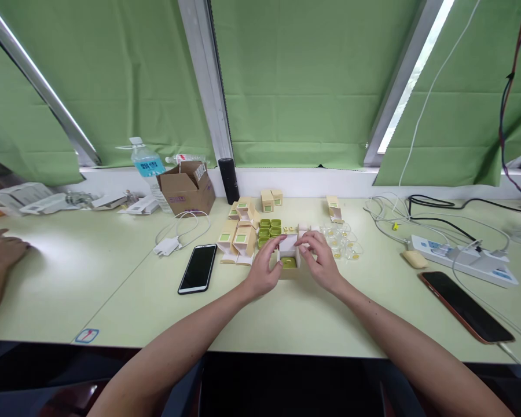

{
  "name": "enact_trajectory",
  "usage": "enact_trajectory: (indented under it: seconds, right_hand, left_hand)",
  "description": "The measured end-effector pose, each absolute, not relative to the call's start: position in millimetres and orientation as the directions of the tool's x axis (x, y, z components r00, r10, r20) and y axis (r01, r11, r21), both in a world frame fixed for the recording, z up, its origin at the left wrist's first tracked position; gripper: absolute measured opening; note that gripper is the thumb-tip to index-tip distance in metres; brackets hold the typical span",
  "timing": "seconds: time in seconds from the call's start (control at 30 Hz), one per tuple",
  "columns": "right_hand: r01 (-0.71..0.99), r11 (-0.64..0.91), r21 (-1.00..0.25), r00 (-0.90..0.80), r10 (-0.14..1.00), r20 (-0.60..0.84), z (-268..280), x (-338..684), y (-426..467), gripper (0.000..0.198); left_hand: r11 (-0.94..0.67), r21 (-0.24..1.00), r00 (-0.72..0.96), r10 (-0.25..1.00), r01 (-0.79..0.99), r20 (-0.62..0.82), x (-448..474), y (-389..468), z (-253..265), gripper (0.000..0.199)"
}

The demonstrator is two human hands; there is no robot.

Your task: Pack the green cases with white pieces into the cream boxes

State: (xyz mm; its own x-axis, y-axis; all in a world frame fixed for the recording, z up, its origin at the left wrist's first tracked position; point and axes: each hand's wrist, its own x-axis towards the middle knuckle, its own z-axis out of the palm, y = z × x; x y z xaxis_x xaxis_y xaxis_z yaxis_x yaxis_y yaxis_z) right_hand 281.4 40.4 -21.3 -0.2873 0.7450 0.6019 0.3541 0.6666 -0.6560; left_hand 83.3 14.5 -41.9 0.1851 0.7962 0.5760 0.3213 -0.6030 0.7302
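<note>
A small open box point(290, 274) stands on the table between my hands, its white inner flap raised at the back. Inside it lies a green piece point(288, 262). My left hand point(263, 271) is at the box's left side, fingers curved over the edge and thumb low against the wall. On the opposite side, my right hand point(321, 260) has bent fingers and thumb at the right edge. Just behind are several green square containers point(270, 227). Left of them sit several open cardboard boxes point(244, 237) with green labels. Clear round plastic pieces point(341, 240) lie to the right.
A phone point(198, 269) lies left, near a white charger point(167, 246), a brown carton point(186, 191) and a water bottle point(150, 171). On the right are a power strip point(460, 259), cables and another phone point(466, 307). Another person's hand point(4, 249) rests far left.
</note>
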Motion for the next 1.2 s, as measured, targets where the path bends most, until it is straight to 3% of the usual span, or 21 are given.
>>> enact_trajectory:
  seconds: [0.1, 0.33, 0.6, 0.93, 1.2]
  right_hand:
    - [0.284, 0.617, -0.734, -0.217, 0.787, 0.578, -22.3, 281.0, 42.9, 0.013]
    - [0.221, 0.536, -0.815, -0.211, 0.842, 0.497, -30.9, 276.9, 45.5, 0.028]
    - [0.251, 0.481, -0.84, -0.282, 0.866, 0.412, -37.3, 269.9, 41.1, 0.036]
    - [0.245, 0.62, -0.745, -0.281, 0.781, 0.558, -33.4, 268.4, 35.6, 0.024]
    - [0.156, 0.749, -0.643, -0.313, 0.655, 0.687, -27.6, 274.3, 32.3, 0.011]
  left_hand:
    - [-0.584, 0.762, 0.151, 0.811, 0.28, 0.566, 82.3, 13.9, -38.6, 0.046]
    - [-0.489, 0.847, 0.045, 0.87, 0.207, 0.491, 86.2, 15.8, -35.2, 0.018]
    - [-0.41, 0.893, 0.025, 0.91, 0.186, 0.413, 90.5, 18.4, -40.3, 0.039]
    - [-0.492, 0.826, 0.097, 0.869, 0.274, 0.485, 91.6, 15.9, -35.3, 0.02]
    - [-0.672, 0.694, 0.196, 0.74, 0.259, 0.644, 79.0, 13.2, -26.5, 0.018]
